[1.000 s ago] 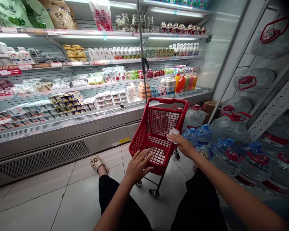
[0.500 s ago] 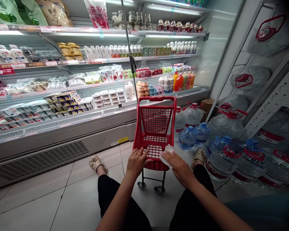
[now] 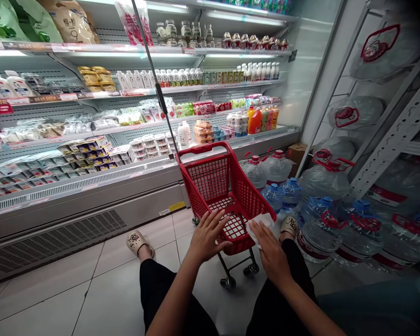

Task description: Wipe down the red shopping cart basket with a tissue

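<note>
Between my legs stands a small red plastic shopping cart (image 3: 243, 196), turned at an angle, with a grid basket and dark wheels. A thin dark pole (image 3: 161, 99) rises from its far left corner. My left hand (image 3: 207, 237) is at the near left rim with its fingers spread and nothing in it; whether it touches the rim I cannot tell. Under the fingers of my right hand (image 3: 271, 254) is a crumpled white wipe (image 3: 264, 221), held against the near right corner of the cart. The palm side of that hand is hidden.
An open refrigerated display (image 3: 154, 182) with several shelves of dairy and drinks runs along the far side. Large water bottles (image 3: 322, 233) crowd the floor at right, beside a white perforated metal rack (image 3: 381, 144). Pale tiles (image 3: 115, 280) cover the floor.
The cart has turned, its far end swinging left and its near end right. My right hand has moved right with the wipe. My left hand's fingers have spread and lifted slightly.
</note>
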